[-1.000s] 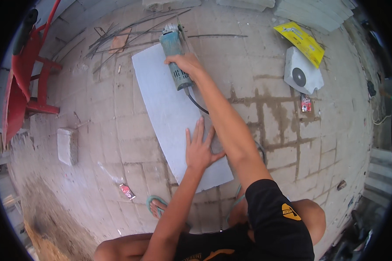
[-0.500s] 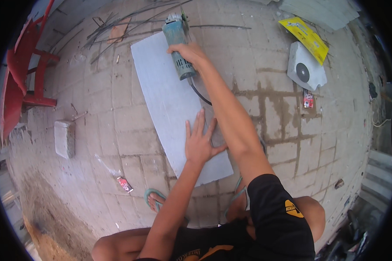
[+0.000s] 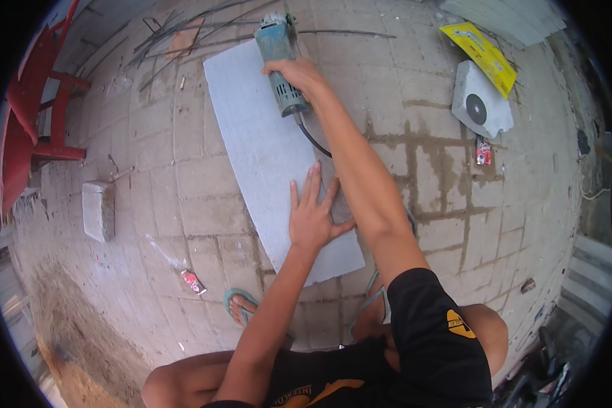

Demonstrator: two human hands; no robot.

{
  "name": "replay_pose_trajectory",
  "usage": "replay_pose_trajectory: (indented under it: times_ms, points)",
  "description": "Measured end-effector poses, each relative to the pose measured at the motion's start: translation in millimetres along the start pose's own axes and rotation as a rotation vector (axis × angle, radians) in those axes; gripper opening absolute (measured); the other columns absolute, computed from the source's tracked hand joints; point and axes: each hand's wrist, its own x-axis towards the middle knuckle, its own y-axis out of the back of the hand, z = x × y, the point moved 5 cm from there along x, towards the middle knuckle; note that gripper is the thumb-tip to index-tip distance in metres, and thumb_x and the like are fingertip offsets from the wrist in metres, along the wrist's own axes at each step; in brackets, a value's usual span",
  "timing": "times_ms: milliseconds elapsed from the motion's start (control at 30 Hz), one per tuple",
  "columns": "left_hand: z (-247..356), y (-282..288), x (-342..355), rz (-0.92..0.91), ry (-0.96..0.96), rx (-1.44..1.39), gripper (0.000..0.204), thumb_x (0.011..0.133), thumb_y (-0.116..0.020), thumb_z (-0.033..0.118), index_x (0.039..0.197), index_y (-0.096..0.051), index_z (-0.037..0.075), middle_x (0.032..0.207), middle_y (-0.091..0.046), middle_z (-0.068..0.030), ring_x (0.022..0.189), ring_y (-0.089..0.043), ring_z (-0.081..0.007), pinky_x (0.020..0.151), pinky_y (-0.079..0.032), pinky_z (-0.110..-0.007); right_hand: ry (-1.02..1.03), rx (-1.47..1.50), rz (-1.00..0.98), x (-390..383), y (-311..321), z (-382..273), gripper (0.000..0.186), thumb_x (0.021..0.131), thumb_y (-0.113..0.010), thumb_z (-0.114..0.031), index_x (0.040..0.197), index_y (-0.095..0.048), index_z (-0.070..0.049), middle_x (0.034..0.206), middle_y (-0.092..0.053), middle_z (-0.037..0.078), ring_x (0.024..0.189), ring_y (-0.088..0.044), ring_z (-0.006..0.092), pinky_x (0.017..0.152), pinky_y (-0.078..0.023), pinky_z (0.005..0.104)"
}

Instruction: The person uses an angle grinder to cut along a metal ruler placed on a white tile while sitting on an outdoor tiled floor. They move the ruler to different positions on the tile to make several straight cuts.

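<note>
A long pale sheet (image 3: pixel 255 160) lies on the paved ground in front of me, slanting from the far left toward my feet. At its far end is a teal angle grinder (image 3: pixel 275 41), its head pointing away from me and a black cord (image 3: pixel 313 141) trailing from its back. My right hand (image 3: pixel 300 76) is wrapped round the grinder's body. Its disc shows only as a thin edge on the right of the head. Nearer to me, my left hand (image 3: pixel 313 216) lies flat on the sheet with its fingers spread, close to the sheet's right edge.
Thin metal rods (image 3: pixel 204 30) lie beyond the sheet. At left are a red chair (image 3: pixel 30 129) and a grey block (image 3: pixel 98 211). A white block (image 3: pixel 464 102) with a black disc (image 3: pixel 476 109) on it and a yellow packet (image 3: pixel 479 54) sit at far right.
The view has shifted slightly, so the scene sits a little higher. Both hands keep their places, the right on the grinder and the left on the sheet.
</note>
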Motion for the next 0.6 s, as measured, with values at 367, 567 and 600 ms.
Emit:
replay_pose_trajectory:
  times_ms: [367,567,600]
  points:
    - [1.1,0.4,0.3,0.019,0.001,-0.002,0.101,0.064,-0.081,0.065,0.150,-0.053,0.019,0.166,-0.030,-0.0206,0.151,-0.036,-0.0339,0.120,-0.024,-0.064,0.006,-0.013,0.008,6.7,-0.1,2.6,0.059,0.064,-0.083,-0.036,0.099,-0.069,0.010,0.092,-0.070,0.018,0.076,-0.068,0.0262,0.064,-0.053,0.0382]
    - [0.6,0.8,-0.5,0.044,-0.006,-0.021,0.099,0.060,-0.084,0.062,0.144,-0.058,0.017,0.166,-0.029,-0.0202,0.151,-0.035,-0.0343,0.120,-0.022,-0.064,-0.045,0.026,-0.013,1.1,-1.6,5.1,0.055,0.065,-0.083,-0.034,0.096,-0.068,0.009,0.089,-0.069,0.016,0.071,-0.067,0.0256,0.060,-0.053,0.0392]
    - [0.6,0.1,-0.5,0.033,-0.012,-0.007,0.101,0.062,-0.083,0.063,0.147,-0.055,0.019,0.166,-0.029,-0.0209,0.150,-0.037,-0.0351,0.119,-0.024,-0.065,-0.061,0.020,-0.010,-0.2,-0.6,6.6,0.054,0.066,-0.083,-0.033,0.096,-0.068,0.009,0.089,-0.069,0.016,0.070,-0.067,0.0255,0.059,-0.052,0.0393]
